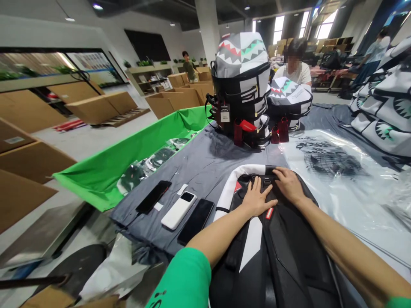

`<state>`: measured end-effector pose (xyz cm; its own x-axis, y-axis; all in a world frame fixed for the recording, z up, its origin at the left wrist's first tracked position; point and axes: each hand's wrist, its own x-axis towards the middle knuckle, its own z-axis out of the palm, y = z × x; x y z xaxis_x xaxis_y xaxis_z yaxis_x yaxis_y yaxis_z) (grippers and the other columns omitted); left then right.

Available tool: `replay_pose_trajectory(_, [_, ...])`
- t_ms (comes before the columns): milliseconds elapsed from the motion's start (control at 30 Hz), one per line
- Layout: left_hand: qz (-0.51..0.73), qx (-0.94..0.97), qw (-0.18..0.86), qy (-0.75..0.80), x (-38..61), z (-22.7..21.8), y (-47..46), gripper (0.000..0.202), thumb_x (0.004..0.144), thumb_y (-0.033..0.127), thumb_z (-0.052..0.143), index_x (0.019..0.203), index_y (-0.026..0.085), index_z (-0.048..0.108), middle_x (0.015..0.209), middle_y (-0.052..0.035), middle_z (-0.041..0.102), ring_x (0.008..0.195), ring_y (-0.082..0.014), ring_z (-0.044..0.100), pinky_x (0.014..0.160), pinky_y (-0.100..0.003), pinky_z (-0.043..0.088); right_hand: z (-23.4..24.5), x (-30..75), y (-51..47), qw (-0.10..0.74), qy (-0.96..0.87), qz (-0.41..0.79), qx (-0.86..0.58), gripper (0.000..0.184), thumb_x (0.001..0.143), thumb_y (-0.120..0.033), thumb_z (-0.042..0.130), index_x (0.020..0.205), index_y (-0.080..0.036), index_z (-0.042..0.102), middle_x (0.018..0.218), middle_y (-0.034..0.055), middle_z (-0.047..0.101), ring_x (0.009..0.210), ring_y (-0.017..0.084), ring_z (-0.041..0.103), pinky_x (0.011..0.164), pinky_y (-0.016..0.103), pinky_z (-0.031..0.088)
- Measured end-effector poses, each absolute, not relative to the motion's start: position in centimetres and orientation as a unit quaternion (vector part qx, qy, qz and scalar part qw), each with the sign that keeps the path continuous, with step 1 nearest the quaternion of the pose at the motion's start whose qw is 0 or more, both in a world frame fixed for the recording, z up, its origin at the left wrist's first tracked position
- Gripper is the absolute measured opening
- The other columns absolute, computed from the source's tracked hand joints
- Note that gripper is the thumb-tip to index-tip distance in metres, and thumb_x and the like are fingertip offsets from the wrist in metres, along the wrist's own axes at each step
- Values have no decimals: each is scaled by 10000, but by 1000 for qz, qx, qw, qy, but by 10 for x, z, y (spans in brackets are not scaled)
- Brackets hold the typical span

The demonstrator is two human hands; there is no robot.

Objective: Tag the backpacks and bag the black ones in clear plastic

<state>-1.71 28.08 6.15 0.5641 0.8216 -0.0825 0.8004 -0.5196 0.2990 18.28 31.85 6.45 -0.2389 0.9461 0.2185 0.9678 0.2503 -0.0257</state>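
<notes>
A black backpack [295,252] with white and grey edging lies in front of me, its strap side up. My left hand [257,200] rests flat near its top with the fingers spread, beside a small red-and-white tag [269,213]. My right hand [290,185] lies at the upper edge, its fingers extended and slightly bent over the black trim. Neither hand is visibly closed around anything. Left of the backpack are a white device with a dark screen [178,210], a black phone [196,221] and another dark phone [154,196].
Stacked shark-mouth backpacks [240,81] stand at the far side of the grey-covered table [205,160], with more backpacks [391,107] at right. Clear plastic bags [340,171] lie right. A green fabric trough [96,179] and cardboard boxes [28,167] are left. A co-worker [293,64] is behind the stack.
</notes>
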Motion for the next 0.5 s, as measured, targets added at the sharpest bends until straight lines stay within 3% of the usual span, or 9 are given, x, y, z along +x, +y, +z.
replay_pose_trajectory(67, [66, 870, 146, 467, -19, 57, 281, 784, 959, 755, 349, 1602, 307, 303, 1704, -152, 146, 1579, -368, -8, 1261, -599, 126, 82, 200, 330, 65, -784, -50, -616, 550, 862, -181, 626, 1404, -188, 535, 1383, 183, 581, 1257, 334, 541, 1004, 447, 469])
replay_pose_trajectory(200, [128, 869, 119, 463, -23, 49, 274, 751, 966, 738, 367, 1580, 307, 362, 1687, -157, 223, 1580, -379, 63, 1255, -608, 157, 101, 227, 376, -46, -783, 13, -620, 503, 677, -229, 827, 1157, -197, 683, 1072, 114, 719, 1009, 304, 671, 803, 342, 515])
replay_pose_trajectory(300, [159, 870, 92, 458, -23, 45, 274, 717, 979, 702, 389, 1564, 288, 400, 1679, -147, 258, 1579, -378, 93, 1256, -612, 158, 99, 229, 407, -118, -780, 45, -613, 591, 560, -235, 905, 1114, -187, 705, 1041, 100, 736, 990, 296, 690, 756, 303, 501])
replay_pose_trajectory(400, [157, 864, 94, 469, -19, 42, 284, 735, 954, 716, 440, 1568, 317, 385, 1687, -144, 232, 1581, -387, 67, 1239, -649, 162, 100, 221, 419, -164, -776, 43, -608, 594, 586, -282, 912, 1129, -164, 704, 1062, 134, 737, 985, 311, 699, 736, 314, 506])
replay_pose_trajectory(500, [145, 860, 107, 477, -16, 41, 293, 746, 934, 747, 442, 1565, 354, 378, 1687, -153, 219, 1581, -395, 47, 1223, -682, 153, 113, 196, 414, -182, -789, 12, -586, 465, 647, -241, 879, 1073, -140, 722, 995, 176, 736, 949, 348, 708, 748, 363, 522])
